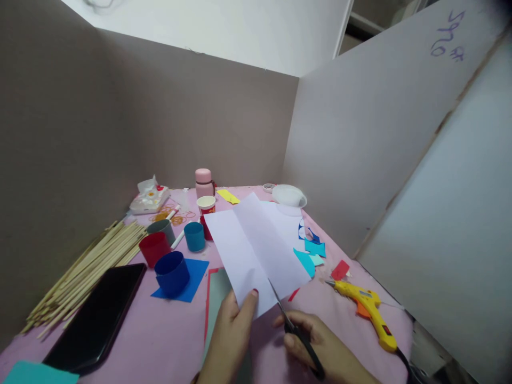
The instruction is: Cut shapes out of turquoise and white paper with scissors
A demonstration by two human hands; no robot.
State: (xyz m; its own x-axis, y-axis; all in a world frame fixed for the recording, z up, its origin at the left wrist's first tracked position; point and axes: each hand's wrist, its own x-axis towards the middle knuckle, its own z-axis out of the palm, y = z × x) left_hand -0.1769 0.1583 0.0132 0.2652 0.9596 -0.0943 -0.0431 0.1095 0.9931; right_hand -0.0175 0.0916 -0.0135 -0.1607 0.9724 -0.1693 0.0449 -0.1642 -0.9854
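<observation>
A creased sheet of white paper (256,245) is pinched at its lower edge by my left hand (236,320), thumb on top. In my right hand (320,341) are black-handled scissors (300,336), their blades at the paper's near edge, along the crease. Part of the blades is hidden by the paper. Beneath lies a grey sheet with a red edge (215,298), partly covered by the left hand. More white paper (286,216) lies behind the held sheet.
Rolled paper rings in blue (172,274), red (154,249) and teal (194,236) stand left, near wooden sticks (88,266) and a black phone (98,320). A yellow glue gun (370,309) and teal paper scraps (306,261) lie right. A pink flask (204,184) stands behind.
</observation>
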